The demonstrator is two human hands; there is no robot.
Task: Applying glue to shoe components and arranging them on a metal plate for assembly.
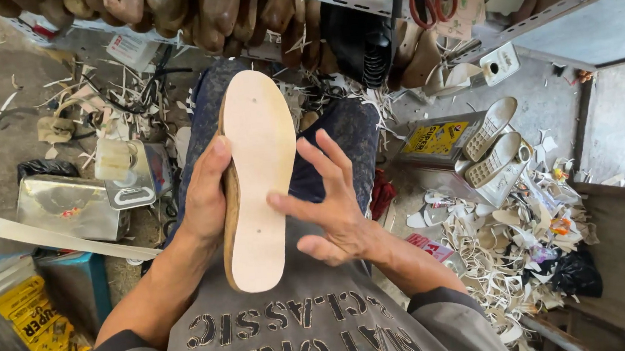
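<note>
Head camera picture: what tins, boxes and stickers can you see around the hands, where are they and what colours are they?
Square metal tin: right of the knees, yellow label with red.
Clear container: bottom left corner, yellow label with black print.
Shiny metal tin: left on the floor, silver, dented.
Small red packet: by the right forearm, red and white.
White label: top left under the shelf, white with red.

Yellow-labelled tins (435, 140) right, (36, 326) lower left.

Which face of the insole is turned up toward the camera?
The pale flat face of the insole; left hand grips its edge, right hand fingertips touch it.
</note>
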